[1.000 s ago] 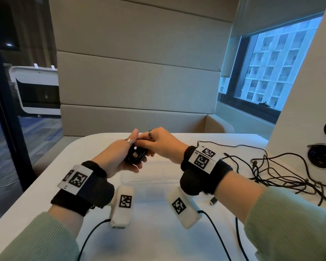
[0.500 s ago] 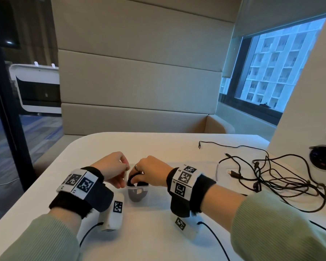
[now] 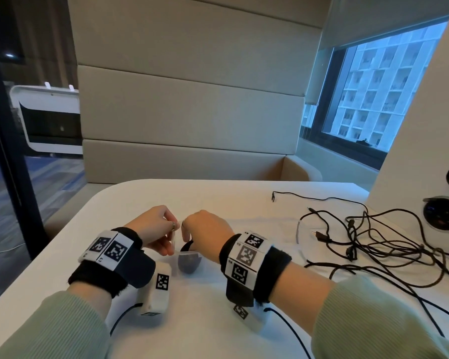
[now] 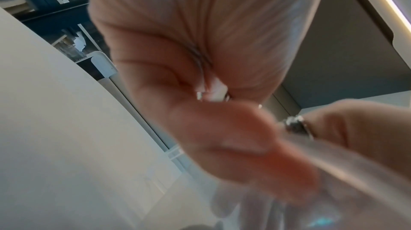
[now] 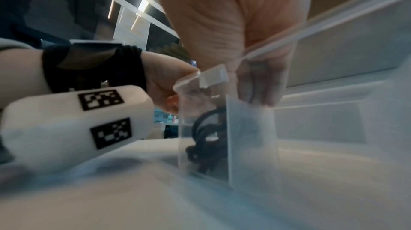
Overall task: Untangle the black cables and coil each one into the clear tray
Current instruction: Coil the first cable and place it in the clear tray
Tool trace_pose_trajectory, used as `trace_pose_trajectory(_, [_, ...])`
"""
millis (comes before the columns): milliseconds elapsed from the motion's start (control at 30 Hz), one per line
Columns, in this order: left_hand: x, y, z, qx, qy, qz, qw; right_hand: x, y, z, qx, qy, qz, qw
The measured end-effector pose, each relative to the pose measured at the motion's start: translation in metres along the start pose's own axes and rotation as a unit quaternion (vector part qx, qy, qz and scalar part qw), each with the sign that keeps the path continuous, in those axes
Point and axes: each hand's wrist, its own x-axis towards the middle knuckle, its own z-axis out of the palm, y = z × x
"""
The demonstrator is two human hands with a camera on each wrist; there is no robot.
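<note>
Standing right by the white table (image 3: 218, 195), I can see both hands down at the near-left corner of the clear tray (image 5: 333, 128). The right hand (image 3: 205, 229) has its fingers (image 5: 264, 82) curled down inside a small corner compartment, wrapped on the coiled black cable (image 5: 206, 138), which sits in that compartment and shows dark through the clear wall. The left hand (image 3: 153, 229) is just beside it, thumb and fingers pinching the tray's thin upright edge; the left wrist view is too blurry to say more than that, though a ring shows on a finger there. Off to the right, well apart from the hands, the rest of the black cables (image 3: 373, 244) lie in a loose tangle on the table, some strands running over the tray's far end and one plug end lying inside it. Both wrists wear black bands with printed square markers (image 3: 246, 252).
</note>
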Motion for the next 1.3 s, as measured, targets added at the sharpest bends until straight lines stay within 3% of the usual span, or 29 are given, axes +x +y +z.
trace_pose_trajectory(100, [0.001, -0.003, -0.002, -0.007, 0.009, 0.002, 1.0, -0.003, 0.0, 0.0, -0.057, 0.04, -0.008, 0.998])
trace_pose_trajectory(233, [0.002, -0.004, -0.001, -0.012, 0.011, 0.001, 1.0, -0.003, 0.004, -0.003, -0.019, -0.022, 0.002, 1.0])
trace_pose_trajectory(333, [0.003, -0.004, 0.0, -0.013, 0.015, 0.006, 1.0, -0.004, 0.003, -0.006, -0.05, -0.062, -0.007, 0.997])
trace_pose_trajectory(400, [0.005, -0.005, -0.001, -0.008, 0.024, 0.012, 1.0, -0.009, 0.006, -0.011, 0.023, -0.091, -0.003, 0.996])
trace_pose_trajectory(500, [0.008, -0.01, -0.007, -0.006, 0.052, 0.017, 0.999, -0.027, 0.026, -0.029, 0.195, -0.024, 0.021, 0.98])
trace_pose_trajectory(633, [0.014, -0.017, -0.013, -0.011, 0.11, 0.014, 0.994, -0.066, 0.082, -0.059, 0.237, 0.068, 0.098, 0.964])
trace_pose_trajectory(767, [0.017, -0.019, -0.013, -0.028, 0.141, 0.007, 0.99, -0.11, 0.138, -0.066, 0.176, -0.005, 0.183, 0.967])
trace_pose_trajectory(867, [0.015, -0.018, -0.014, -0.039, 0.137, -0.006, 0.99, -0.136, 0.164, -0.054, 0.078, -0.106, 0.232, 0.964])
trace_pose_trajectory(933, [0.014, -0.015, -0.016, -0.019, 0.134, -0.007, 0.991, -0.147, 0.17, -0.042, 0.066, -0.177, 0.227, 0.955])
trace_pose_trajectory(1100, [-0.003, 0.015, -0.016, 0.168, 0.174, 0.074, 0.968, -0.148, 0.171, -0.021, 0.014, -0.212, 0.196, 0.957])
trace_pose_trajectory(1200, [-0.03, 0.044, -0.003, 0.173, 0.153, 0.159, 0.96, -0.144, 0.173, -0.014, -0.014, -0.215, 0.203, 0.955])
trace_pose_trajectory(1300, [-0.059, 0.065, 0.023, 0.136, 0.077, 0.229, 0.961, -0.148, 0.172, -0.018, -0.029, -0.159, 0.185, 0.969])
